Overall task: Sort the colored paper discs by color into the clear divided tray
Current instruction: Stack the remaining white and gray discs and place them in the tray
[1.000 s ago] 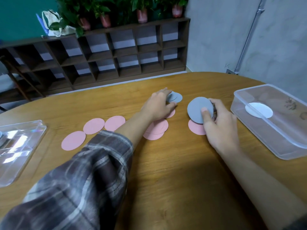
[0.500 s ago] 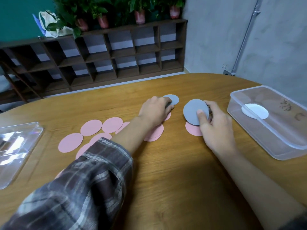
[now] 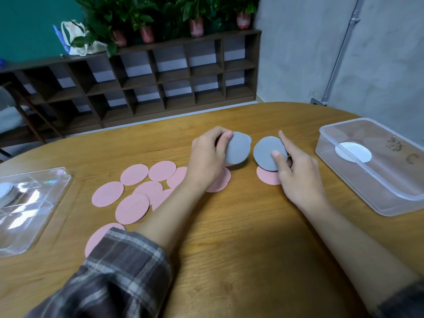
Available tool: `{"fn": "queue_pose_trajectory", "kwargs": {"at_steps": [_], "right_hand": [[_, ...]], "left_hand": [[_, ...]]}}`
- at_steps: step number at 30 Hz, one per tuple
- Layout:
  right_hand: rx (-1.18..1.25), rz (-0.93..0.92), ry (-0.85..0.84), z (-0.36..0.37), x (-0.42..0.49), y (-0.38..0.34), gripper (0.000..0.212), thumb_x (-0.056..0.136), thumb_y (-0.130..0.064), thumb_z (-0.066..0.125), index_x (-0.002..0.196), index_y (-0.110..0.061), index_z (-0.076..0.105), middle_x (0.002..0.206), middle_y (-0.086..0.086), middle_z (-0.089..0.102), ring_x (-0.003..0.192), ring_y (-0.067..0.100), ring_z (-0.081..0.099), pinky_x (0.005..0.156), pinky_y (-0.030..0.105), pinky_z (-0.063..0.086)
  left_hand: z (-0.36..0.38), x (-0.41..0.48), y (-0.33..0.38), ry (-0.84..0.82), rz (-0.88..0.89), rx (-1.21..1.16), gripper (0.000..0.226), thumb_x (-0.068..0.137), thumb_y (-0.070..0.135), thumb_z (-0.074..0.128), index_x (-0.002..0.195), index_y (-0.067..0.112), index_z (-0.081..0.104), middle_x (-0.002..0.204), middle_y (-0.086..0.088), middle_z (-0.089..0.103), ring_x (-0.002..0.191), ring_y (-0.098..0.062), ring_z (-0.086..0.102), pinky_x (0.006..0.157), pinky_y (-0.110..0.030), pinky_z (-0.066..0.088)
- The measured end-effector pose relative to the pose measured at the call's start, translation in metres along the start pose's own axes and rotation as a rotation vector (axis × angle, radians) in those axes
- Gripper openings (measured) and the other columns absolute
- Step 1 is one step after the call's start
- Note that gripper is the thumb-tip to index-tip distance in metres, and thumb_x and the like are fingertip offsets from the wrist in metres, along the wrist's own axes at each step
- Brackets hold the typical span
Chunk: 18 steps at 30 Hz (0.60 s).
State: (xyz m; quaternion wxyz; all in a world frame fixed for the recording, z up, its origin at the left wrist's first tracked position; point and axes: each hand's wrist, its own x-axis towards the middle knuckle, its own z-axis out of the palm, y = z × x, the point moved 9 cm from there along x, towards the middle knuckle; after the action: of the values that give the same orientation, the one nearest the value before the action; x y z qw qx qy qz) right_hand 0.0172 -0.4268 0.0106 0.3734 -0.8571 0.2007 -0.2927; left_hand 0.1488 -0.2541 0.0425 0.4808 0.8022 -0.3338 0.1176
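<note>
Two bare hands work over the wooden table (image 3: 229,249), which carries every item listed here. At the table's right edge sits a clear lidded box (image 3: 387,180) with one white disc (image 3: 353,152) inside. At the table's left edge sits the clear divided tray (image 3: 34,203); a pale disc stack (image 3: 4,191) shows in its far-left compartment, colour unclear through the glare. Left of the table's centre lies a loose spread of pink discs (image 3: 133,208), several overlapping, one partly hidden under the plaid sleeve (image 3: 114,271). Near the table's centre, the left hand (image 3: 206,157) pinches a grey disc (image 3: 237,149) between thumb and fingers, lifted and tilted; the edge of a second grey disc shows just behind it. Just right of it, the right hand (image 3: 298,173) pinches another grey disc (image 3: 267,152) with the thumb on its face, index finger extended, above a single pink disc (image 3: 267,179) lying flat on the table.
</note>
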Motion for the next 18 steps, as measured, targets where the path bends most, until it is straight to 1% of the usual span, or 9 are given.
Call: {"fn": "queue_pose_trajectory", "kwargs": {"at_steps": [2,4,6,7,8,11,13,16,18], "right_hand": [[0.005,-0.004,-0.011,0.001,0.000,-0.001,0.050,0.106,-0.025,0.052,0.155,-0.021,0.043,0.108,0.006,0.062,0.101,0.007,0.041,0.107,0.043,0.042],[-0.004,-0.008,-0.028,0.002,0.000,-0.002,0.049,0.107,-0.024,0.050,0.155,-0.023,0.044,0.129,0.008,0.066,0.103,0.008,0.046,0.105,0.036,0.041],[0.005,-0.008,-0.046,0.003,0.000,-0.003,0.047,0.107,-0.023,0.048,0.154,-0.026,0.046,0.145,0.002,0.059,0.119,0.014,0.054,0.105,0.026,0.037],[0.023,-0.001,-0.055,0.004,0.000,-0.003,0.046,0.108,-0.023,0.047,0.153,-0.027,0.047,0.150,-0.001,0.056,0.129,0.013,0.052,0.107,0.021,0.034],[0.047,0.005,-0.065,0.004,0.000,-0.002,0.045,0.108,-0.023,0.045,0.152,-0.028,0.048,0.152,-0.003,0.053,0.131,0.011,0.050,0.109,0.019,0.033],[0.089,0.003,-0.084,0.008,0.000,-0.002,0.043,0.109,-0.023,0.040,0.151,-0.030,0.050,0.150,-0.004,0.055,0.112,0.013,0.056,0.112,0.035,0.043],[0.093,0.008,-0.092,0.009,0.000,0.000,0.043,0.110,-0.023,0.039,0.151,-0.031,0.050,0.146,0.000,0.059,0.108,0.010,0.053,0.111,0.039,0.044],[0.100,0.001,-0.119,0.013,0.000,0.000,0.044,0.110,-0.024,0.037,0.153,-0.030,0.046,0.140,0.005,0.062,0.114,0.014,0.056,0.110,0.036,0.043],[0.066,-0.010,-0.153,0.016,-0.001,-0.001,0.046,0.110,-0.028,0.038,0.157,-0.029,0.040,0.147,0.001,0.056,0.130,0.017,0.053,0.111,0.030,0.037]], "left_hand": [[0.008,-0.009,-0.004,-0.027,-0.090,-0.118,0.021,0.105,0.023,0.060,0.091,0.015,0.074,0.080,0.013,0.071,0.076,-0.003,0.062,0.074,-0.022,0.047],[0.018,-0.018,-0.006,-0.037,-0.163,-0.208,0.017,0.102,0.022,0.066,0.090,0.014,0.076,0.075,0.009,0.072,0.063,-0.008,0.063,0.066,-0.023,0.050],[0.026,-0.024,-0.006,-0.025,-0.229,-0.276,0.011,0.099,0.018,0.070,0.093,0.012,0.077,0.084,0.003,0.076,0.057,-0.011,0.068,0.060,-0.021,0.053],[0.029,-0.025,-0.007,-0.012,-0.251,-0.296,0.009,0.098,0.017,0.072,0.094,0.010,0.077,0.088,0.001,0.077,0.058,-0.012,0.072,0.060,-0.018,0.053],[0.030,-0.026,-0.008,0.003,-0.263,-0.302,0.008,0.098,0.016,0.073,0.096,0.010,0.078,0.090,0.002,0.078,0.061,-0.013,0.074,0.060,-0.016,0.053],[0.030,-0.027,-0.009,0.038,-0.225,-0.228,0.009,0.095,0.021,0.076,0.095,0.013,0.080,0.087,0.009,0.079,0.070,-0.009,0.076,0.072,-0.021,0.059],[0.032,-0.029,-0.007,0.044,-0.200,-0.159,0.009,0.093,0.023,0.077,0.093,0.015,0.082,0.087,0.012,0.080,0.075,-0.002,0.074,0.078,-0.018,0.057],[0.035,-0.030,-0.003,0.062,-0.183,-0.143,0.009,0.091,0.021,0.079,0.094,0.013,0.084,0.089,0.009,0.081,0.079,0.002,0.073,0.076,-0.007,0.051],[0.034,-0.030,-0.003,0.073,-0.182,-0.153,0.010,0.091,0.020,0.080,0.095,0.012,0.084,0.091,0.008,0.081,0.079,0.003,0.073,0.075,-0.005,0.050]]}}
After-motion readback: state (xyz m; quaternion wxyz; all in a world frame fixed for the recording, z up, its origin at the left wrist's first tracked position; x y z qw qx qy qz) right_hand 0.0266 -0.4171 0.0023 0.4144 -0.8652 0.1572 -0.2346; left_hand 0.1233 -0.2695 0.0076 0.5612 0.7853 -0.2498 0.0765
